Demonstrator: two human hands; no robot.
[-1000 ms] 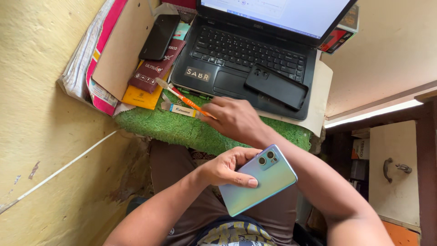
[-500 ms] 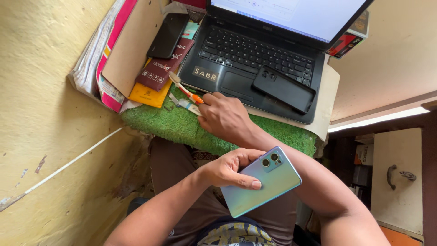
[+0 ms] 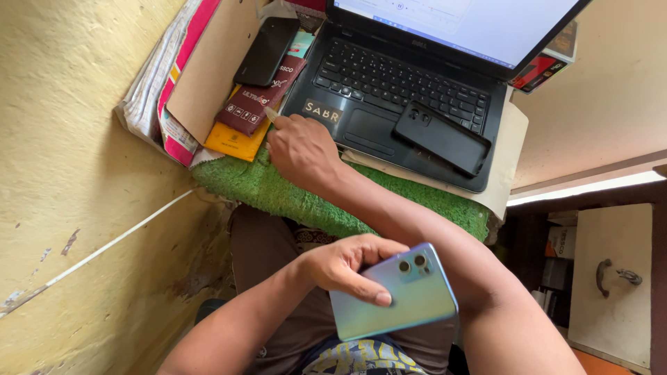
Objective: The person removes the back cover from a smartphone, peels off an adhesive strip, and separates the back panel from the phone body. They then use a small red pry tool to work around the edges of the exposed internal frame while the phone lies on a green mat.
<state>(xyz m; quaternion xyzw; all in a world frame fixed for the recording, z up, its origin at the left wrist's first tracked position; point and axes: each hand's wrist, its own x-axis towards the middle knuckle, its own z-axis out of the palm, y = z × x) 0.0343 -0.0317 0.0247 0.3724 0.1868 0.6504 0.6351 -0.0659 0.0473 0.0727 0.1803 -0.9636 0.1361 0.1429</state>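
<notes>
two hands, one phone held and a stack of small things by the laptop

yellow plaster wall [image 3: 76, 139] ran down the left side, rough and chipped, with a pale thin line crossing it. against it sat a green fuzzy mat [image 3: 292, 198] that bore an open black laptop [image 3: 410, 97], its screen lit white. a black phone case [image 3: 441, 137] lay face down on the laptop's palm rest, right of the touchpad, with its camera cutout toward the keyboard.

left of the laptop a brown cardboard sheet [image 3: 208, 69] leaned over a bundle of folded papers with pink edges [image 3: 160, 90]. on the cardboard lay a dark phone [image 3: 267, 50], screen up. below it a maroon packet [image 3: 257, 101] overlapped a flat orange-yellow packet [image 3: 233, 142]; what either packet held could not be told.

the right hand [image 3: 302, 149] reached forward over the mat, fingers curled down at the laptop's front left corner, with a small pale tip showing just past the knuckles beside the maroon packet. whether it pinched anything could not be told.

the left hand [image 3: 344, 267] was closed around a pale blue-green phone [image 3: 396, 295], held back upward over the lap, with the thumb laid across its back and two camera lenses showing near its upper edge.

at the right stood a cream cabinet door [image 3: 611, 278] with a metal handle
</notes>
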